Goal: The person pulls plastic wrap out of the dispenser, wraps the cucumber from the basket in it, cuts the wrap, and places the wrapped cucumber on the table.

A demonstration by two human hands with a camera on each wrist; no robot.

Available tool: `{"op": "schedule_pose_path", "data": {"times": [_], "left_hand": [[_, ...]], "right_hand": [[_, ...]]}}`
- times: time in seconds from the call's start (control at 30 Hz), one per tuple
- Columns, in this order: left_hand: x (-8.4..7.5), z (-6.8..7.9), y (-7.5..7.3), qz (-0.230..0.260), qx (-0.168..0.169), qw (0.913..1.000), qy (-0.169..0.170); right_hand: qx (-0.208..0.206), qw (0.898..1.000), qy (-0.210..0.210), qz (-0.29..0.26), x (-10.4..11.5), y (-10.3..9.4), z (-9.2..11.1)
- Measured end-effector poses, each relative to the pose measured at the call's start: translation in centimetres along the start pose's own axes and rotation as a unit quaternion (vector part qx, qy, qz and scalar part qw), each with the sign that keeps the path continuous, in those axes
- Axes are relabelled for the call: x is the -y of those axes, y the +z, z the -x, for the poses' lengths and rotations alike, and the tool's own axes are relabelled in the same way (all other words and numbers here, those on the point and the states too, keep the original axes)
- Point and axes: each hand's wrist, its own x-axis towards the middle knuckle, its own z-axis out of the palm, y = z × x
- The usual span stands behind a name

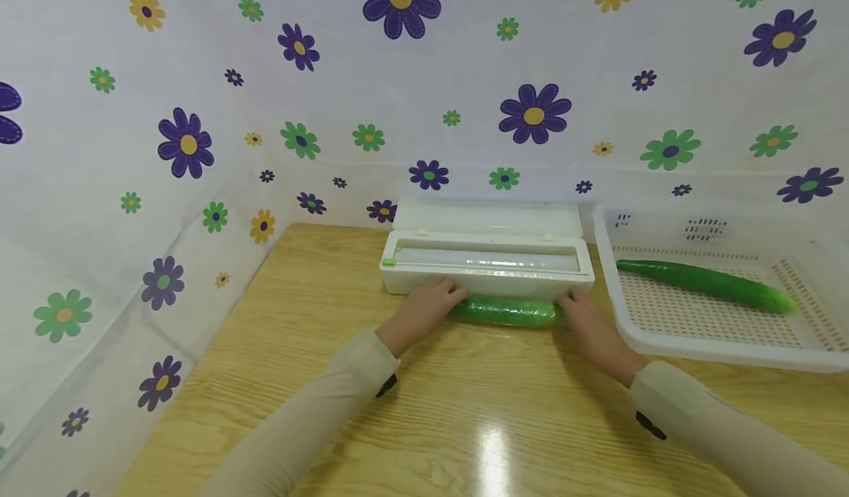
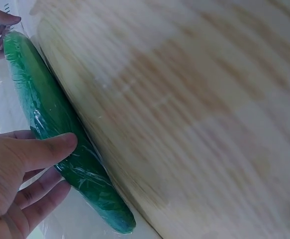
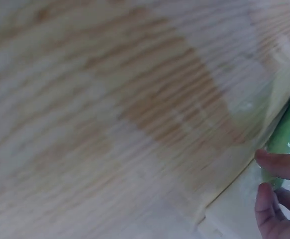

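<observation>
A green cucumber (image 1: 507, 312) in shiny clear cling film lies along the front of a white cling film dispenser (image 1: 487, 282). My left hand (image 1: 424, 311) holds it near its left end. In the left wrist view, the thumb (image 2: 62, 145) presses on the wrapped cucumber (image 2: 40, 94) and the other fingers curl behind it. My right hand (image 1: 589, 329) pinches the cucumber's right end. In the right wrist view, thumb and fingers of the right hand (image 3: 281, 191) close round that end, partly cut off by the frame. Inside the dispenser shows a film roll (image 1: 491, 258).
The dispenser's lid (image 1: 487, 219) stands raised at the back. A green slider (image 1: 389, 262) sits at the dispenser's left end. To the right, a white perforated basket (image 1: 723, 353) holds another cucumber (image 1: 710, 282). A flower-patterned cloth (image 1: 464, 62) hangs behind the wooden table (image 1: 424, 438).
</observation>
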Motion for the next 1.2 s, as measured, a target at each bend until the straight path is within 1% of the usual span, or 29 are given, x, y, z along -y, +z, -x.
{"op": "schedule_pose_path", "data": {"times": [0.1,0.23,0.33,0.53,0.63,0.83,1.0,1.2], "left_hand": [[0.0,0.0,0.0,0.001,0.005,1.0000,0.002],[0.1,0.0,0.2,0.004,0.003,1.0000,0.006],[0.2,-0.1,0.2,0.004,0.002,0.9999,0.011],[0.3,0.0,0.1,-0.006,-0.006,0.9997,0.021],[0.3,0.0,0.1,-0.013,-0.013,0.9994,0.028],[0.3,0.0,0.1,-0.017,-0.019,0.9991,0.035],[0.3,0.0,0.1,-0.020,-0.021,0.9990,0.034],[0.3,0.0,0.1,-0.022,-0.025,0.9988,0.037]], "right_hand": [[-0.011,0.999,-0.018,0.031,-0.3,0.3,-0.2],[-0.026,0.996,-0.045,0.076,-0.6,0.7,-0.2],[-0.030,0.995,-0.057,0.079,-0.8,0.8,-0.2],[-0.023,0.997,-0.044,0.050,-1.2,0.7,-0.3],[-0.029,0.999,-0.033,0.031,-1.4,0.8,-0.4],[-0.043,0.999,-0.014,-0.029,-1.1,0.3,-0.4],[-0.042,0.998,0.002,-0.047,-0.9,0.2,-0.5],[-0.042,0.996,-0.002,-0.073,-0.8,0.2,-0.3]]}}
